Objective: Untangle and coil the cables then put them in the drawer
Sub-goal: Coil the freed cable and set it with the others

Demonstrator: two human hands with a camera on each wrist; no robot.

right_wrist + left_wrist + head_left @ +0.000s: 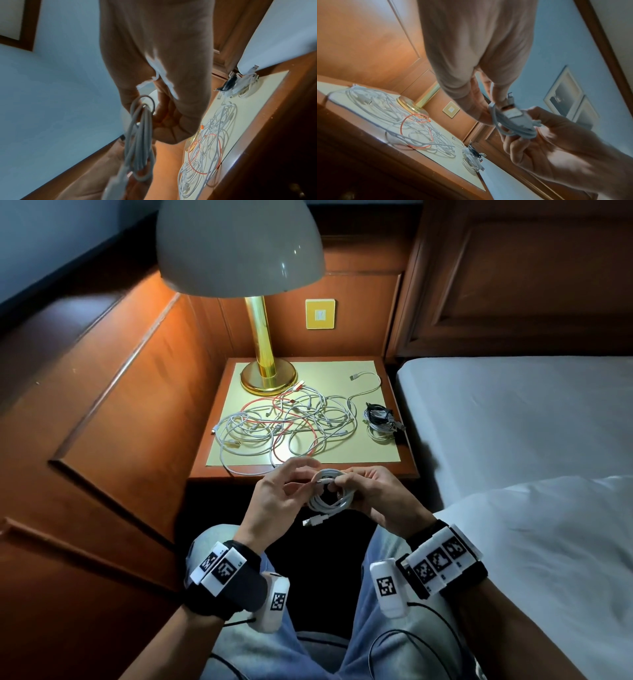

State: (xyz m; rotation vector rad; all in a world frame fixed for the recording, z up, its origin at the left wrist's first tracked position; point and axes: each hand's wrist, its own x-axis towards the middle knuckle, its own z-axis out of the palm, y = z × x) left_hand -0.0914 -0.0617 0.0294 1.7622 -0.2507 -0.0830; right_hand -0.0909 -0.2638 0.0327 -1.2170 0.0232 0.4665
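- The white cable coil (328,494) is held in the air between both hands, in front of the near edge of the worktop (404,470) and above the person's lap.
- The right hand (378,496) grips the coil's right side, its fingers (346,482) curled round the bundled loops.
- The left hand (277,494) pinches a loose end of the same cable at the top of the coil, thumb and forefinger together on it, the other fingers spread loosely above.
- A plug (313,521) on a short tail hangs free below the coil.
- The tangled heap of cables (291,422) (mostly white, with one red cable (301,436) looping through it) lies on the pale mat (373,453) in the middle of the worktop, just in front of the lamp's brass base (268,378).
- One white lead with a USB plug (352,377) trails out of the heap to the right of the lamp base.
- A small pile of already coiled cables (380,424), black and white, sits to the right of the heap, near the worktop's right edge beside the bed (513,412).
- The wall switch plate (320,314) is on the wood panel behind the lamp.
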